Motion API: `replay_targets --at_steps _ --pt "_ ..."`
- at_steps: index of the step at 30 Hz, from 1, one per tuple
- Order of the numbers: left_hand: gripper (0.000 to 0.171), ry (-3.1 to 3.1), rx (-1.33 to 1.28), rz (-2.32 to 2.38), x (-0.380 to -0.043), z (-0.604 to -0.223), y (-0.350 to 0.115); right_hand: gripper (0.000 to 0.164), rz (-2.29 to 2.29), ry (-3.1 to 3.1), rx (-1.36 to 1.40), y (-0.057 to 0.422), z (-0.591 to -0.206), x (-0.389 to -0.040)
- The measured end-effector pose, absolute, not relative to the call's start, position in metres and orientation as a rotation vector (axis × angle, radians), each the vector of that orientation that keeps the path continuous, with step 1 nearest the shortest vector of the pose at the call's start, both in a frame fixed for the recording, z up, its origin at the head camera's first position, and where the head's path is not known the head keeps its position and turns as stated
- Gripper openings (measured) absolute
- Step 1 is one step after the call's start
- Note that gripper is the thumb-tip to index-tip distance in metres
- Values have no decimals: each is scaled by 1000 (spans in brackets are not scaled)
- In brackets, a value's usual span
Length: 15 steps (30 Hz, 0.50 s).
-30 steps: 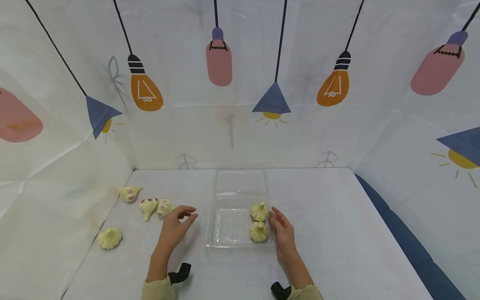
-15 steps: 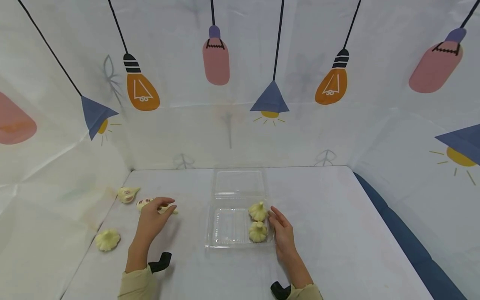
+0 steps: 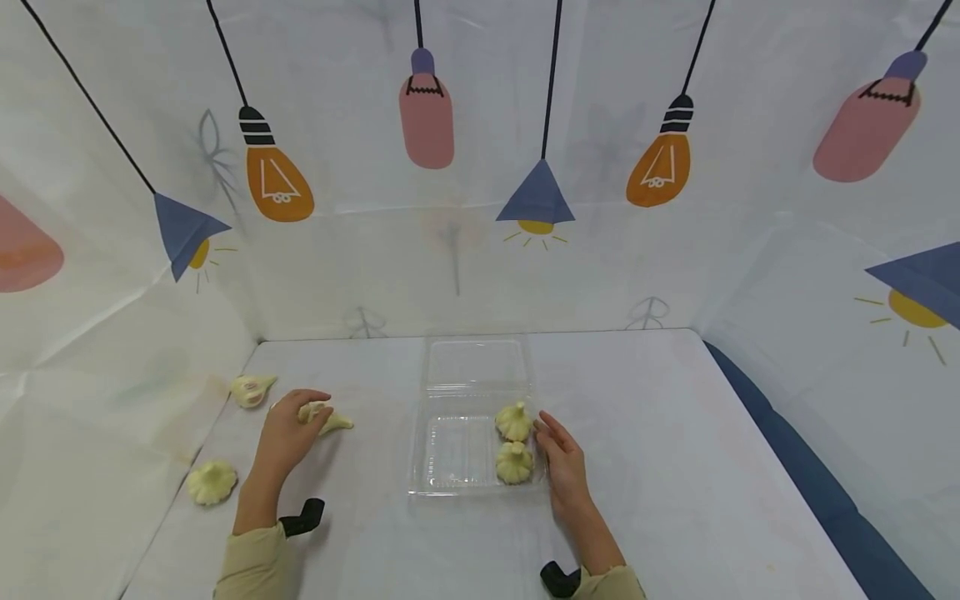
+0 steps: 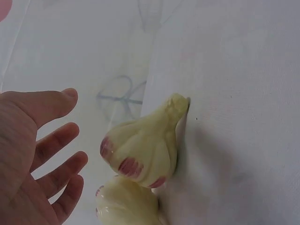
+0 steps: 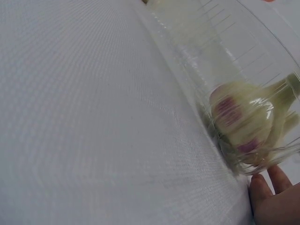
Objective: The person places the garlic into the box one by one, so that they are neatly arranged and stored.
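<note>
The step in hand looks to be picking up the red-marked garlic bulb (image 4: 143, 147) whose neck points to the person's right. It lies on the table (image 3: 712, 467) just beside the fingers and thumb of the left hand (image 3: 285, 433), against a second bulb (image 4: 125, 204). The left hand's grip is wide and holds nothing; the left wrist view shows a gap between it and both bulbs. To do this well, the hand should come in low, set the thumb on one flank and the fingertips on the other, and close on the round body rather than the thin neck. The smooth, shiny skin may slip, so an even pinch seems best, lifting straight up to spare the neighbour a roll. The right hand (image 3: 566, 471), its fingers fairly straight, lies by the right edge of the clear container (image 3: 456, 450), a good place to steady it; the upper bulb (image 3: 514, 422) and the lower bulb (image 3: 514, 463) sit inside along that edge.

Compared with a second ago, the left hand has shifted from near the container's left side leftward to the loose bulbs; the right hand keeps its place.
</note>
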State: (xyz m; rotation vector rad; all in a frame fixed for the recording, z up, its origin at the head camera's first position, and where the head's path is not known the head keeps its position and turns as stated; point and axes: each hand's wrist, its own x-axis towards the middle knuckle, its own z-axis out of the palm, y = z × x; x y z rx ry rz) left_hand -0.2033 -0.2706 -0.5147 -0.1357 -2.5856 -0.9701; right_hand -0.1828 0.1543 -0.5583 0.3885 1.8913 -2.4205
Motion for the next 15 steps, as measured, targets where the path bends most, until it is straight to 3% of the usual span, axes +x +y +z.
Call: replay_targets --at_steps 15 --pt "35 -2686 -85 -1080 -210 -533 -278 43 -2412 1915 401 153 -558 -183"
